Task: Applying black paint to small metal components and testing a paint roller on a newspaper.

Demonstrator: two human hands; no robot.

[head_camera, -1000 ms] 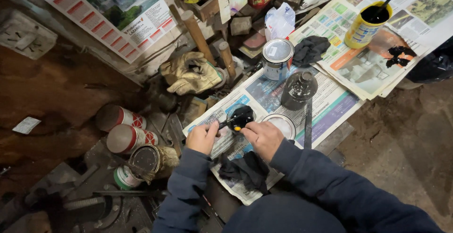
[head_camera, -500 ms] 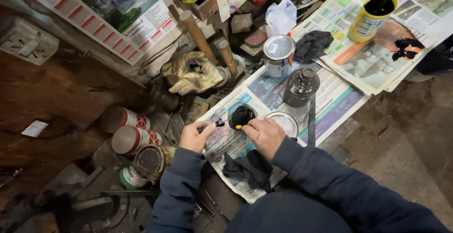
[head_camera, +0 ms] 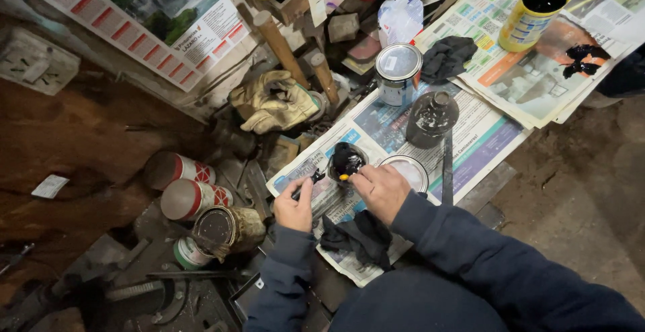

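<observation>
Black part (head_camera: pixel 347 160), frame centre on newspaper (head_camera: pixel 470 137), coated black, painting seemingly well along | right hand (head_camera: pixel 380 191) pinching a yellow-tipped tool (head_camera: pixel 344 177) at the part | left hand (head_camera: pixel 293 204) closed on a dark brush (head_camera: pixel 308 183) | lid (head_camera: pixel 405 171) just right; tin (head_camera: pixel 398 71), dark jar (head_camera: pixel 431 118) above; rag (head_camera: pixel 359 236) below; gloves (head_camera: pixel 274 101), cans (head_camera: pixel 183 185) crowd left

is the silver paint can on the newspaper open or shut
Shut. The silver paint can stands upright on the newspaper with its round metal lid seated flat across the top; no paint shows inside.
</observation>
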